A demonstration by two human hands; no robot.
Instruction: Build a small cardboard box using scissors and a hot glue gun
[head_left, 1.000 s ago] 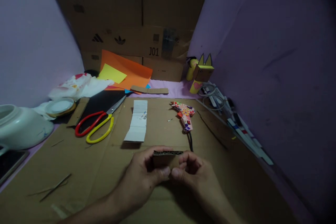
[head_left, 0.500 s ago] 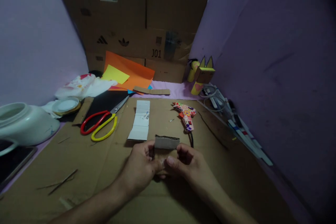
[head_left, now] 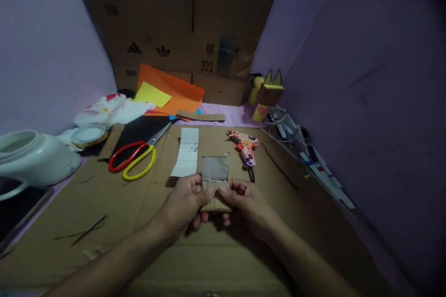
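Observation:
A small rectangular cardboard piece [head_left: 215, 170] is pinched between both hands over the cardboard mat [head_left: 104, 222]. My left hand [head_left: 183, 203] grips its lower left edge with thumb on top. My right hand [head_left: 245, 202] grips the lower right edge the same way. The piece now lies nearly flat, its grey face turned up and its far end pointing away from me. A white folded paper strip [head_left: 186, 151] lies just beyond my left hand. A patterned glue gun [head_left: 245, 146] lies just beyond my right hand.
Red and yellow scissors [head_left: 134, 158] lie to the left on the mat. A white jar [head_left: 31, 158] and a tape roll [head_left: 88, 134] sit at far left. Orange and yellow paper [head_left: 167, 90] lean against a cardboard box. Pens and cables [head_left: 306, 153] line the right wall.
The cardboard piece was held edge-on, then tipped away from me until its face lies nearly flat. Both hands moved slightly forward with it.

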